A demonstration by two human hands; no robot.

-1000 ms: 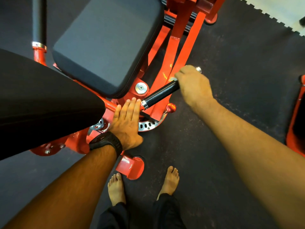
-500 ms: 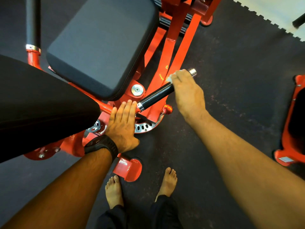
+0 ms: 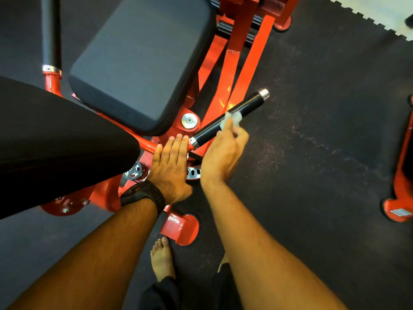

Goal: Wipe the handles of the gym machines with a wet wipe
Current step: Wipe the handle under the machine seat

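Observation:
A black handle (image 3: 248, 107) with chrome end caps sticks out to the upper right from the red machine frame (image 3: 232, 63). My right hand (image 3: 223, 151) pinches a small white wet wipe (image 3: 232, 118) against the middle of that handle, blurred by motion. My left hand (image 3: 171, 166), with a black watch on the wrist, lies flat with fingers together on the red bar at the handle's base. A second black handle (image 3: 51, 30) stands upright at the far left.
A dark padded seat (image 3: 138, 61) fills the upper middle and a black pad (image 3: 51, 144) covers the left. A red machine foot (image 3: 181, 227) sits just ahead of my bare feet (image 3: 162, 260). Another red machine (image 3: 400, 193) stands at the right edge on the dark rubber floor.
My right hand has slid with the wipe from the handle's outer end down toward its base, uncovering the chrome tip. My left hand stays on the red bar.

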